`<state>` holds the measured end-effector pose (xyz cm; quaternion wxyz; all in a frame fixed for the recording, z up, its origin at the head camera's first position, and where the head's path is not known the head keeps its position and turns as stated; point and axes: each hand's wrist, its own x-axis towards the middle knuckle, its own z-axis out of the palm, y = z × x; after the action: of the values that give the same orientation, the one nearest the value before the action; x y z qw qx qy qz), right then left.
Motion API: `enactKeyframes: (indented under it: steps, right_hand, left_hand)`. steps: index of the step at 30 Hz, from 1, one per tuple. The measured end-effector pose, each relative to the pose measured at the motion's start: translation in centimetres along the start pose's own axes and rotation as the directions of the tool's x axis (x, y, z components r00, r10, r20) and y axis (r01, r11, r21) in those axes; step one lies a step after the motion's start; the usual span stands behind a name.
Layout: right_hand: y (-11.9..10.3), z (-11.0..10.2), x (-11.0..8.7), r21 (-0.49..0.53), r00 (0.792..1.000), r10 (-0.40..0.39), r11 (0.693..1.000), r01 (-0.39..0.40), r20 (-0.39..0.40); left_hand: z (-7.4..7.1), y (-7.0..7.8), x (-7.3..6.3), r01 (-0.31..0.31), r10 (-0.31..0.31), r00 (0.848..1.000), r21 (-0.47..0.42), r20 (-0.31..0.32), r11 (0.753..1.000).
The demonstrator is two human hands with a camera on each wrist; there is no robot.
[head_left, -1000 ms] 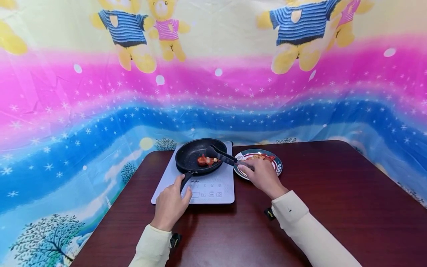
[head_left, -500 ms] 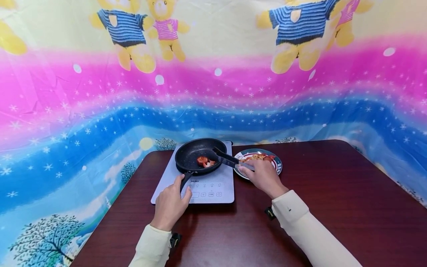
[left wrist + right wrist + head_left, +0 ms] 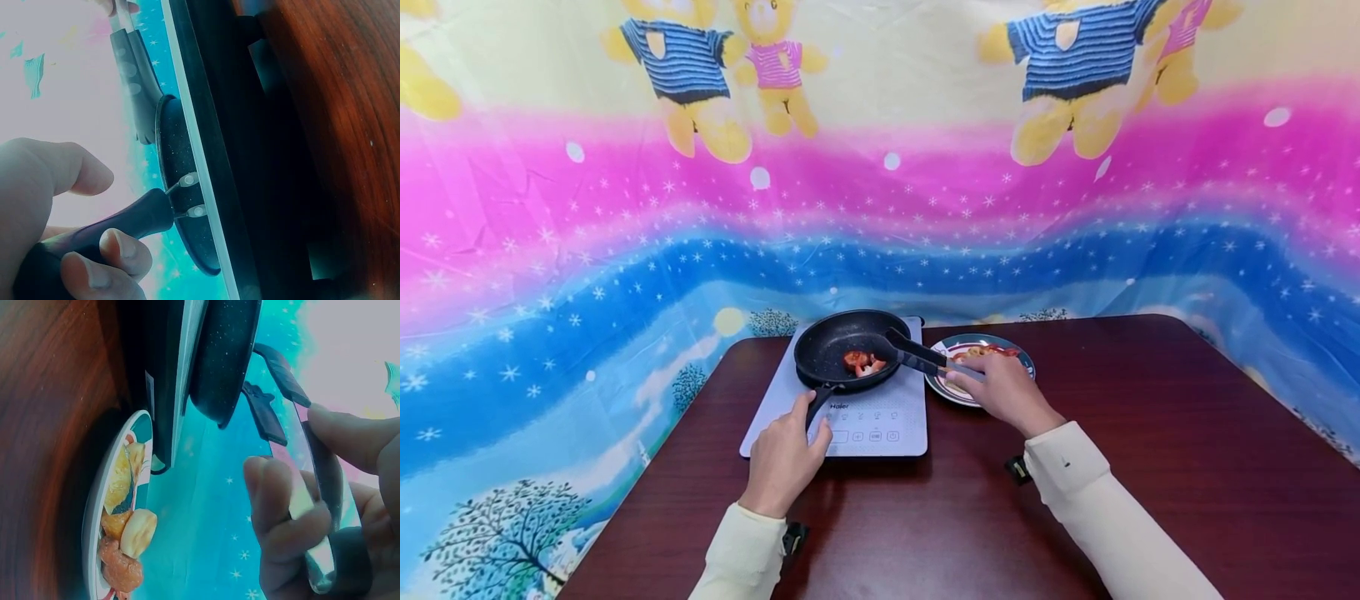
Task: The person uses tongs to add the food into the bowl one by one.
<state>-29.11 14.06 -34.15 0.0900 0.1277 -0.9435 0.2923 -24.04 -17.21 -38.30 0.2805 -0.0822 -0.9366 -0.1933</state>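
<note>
My left hand (image 3: 784,462) grips the black handle (image 3: 112,222) of a frying pan (image 3: 827,337), fingers curled round it. Red and whitish food pieces (image 3: 862,364) lie together in the pan; their kind is unclear. In my right hand (image 3: 1003,387) are tongs (image 3: 917,352) with dark tips and metal arms, held between thumb and fingers. The tips reach over the pan's right side, to the right of the food. Seen from the right wrist, the tips (image 3: 281,375) stand apart with nothing visible between them. The pan sits on a white induction cooktop (image 3: 760,429).
Right of the cooktop stands a patterned plate (image 3: 942,393), partly behind my right hand. It carries several food pieces, among them a pale round slice (image 3: 139,533) and a brown lump (image 3: 120,565). A printed cloth (image 3: 880,208) hangs behind the dark wooden table (image 3: 925,533).
The tongs have drawn back to the right from the food, and my right hand has shifted slightly right. The food has settled in the pan. My left hand stays on the handle.
</note>
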Motion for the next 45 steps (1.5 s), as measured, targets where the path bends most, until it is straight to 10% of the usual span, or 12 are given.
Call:
enactKeyframes:
  steps: [25,35,45]
  right_hand:
    - [-0.4,0.6,0.2,-0.115,0.991,-0.077,0.991,0.065,-0.105]
    - [-0.1,-0.3,0.0,-0.027,0.996,0.044,0.999,-0.042,0.082]
    - [2.4,-4.2,-0.2,0.015,0.988,0.115,0.993,-0.117,0.104]
  left_hand:
    - [0.0,-0.1,-0.1,-0.005,0.005,1.000,0.008,-0.007,1.000]
    - [0.0,-0.1,-0.2,0.002,-0.002,1.000,0.003,0.004,1.000]
    - [0.1,-0.1,0.0,-0.011,0.011,1.000,0.020,-0.022,1.000]
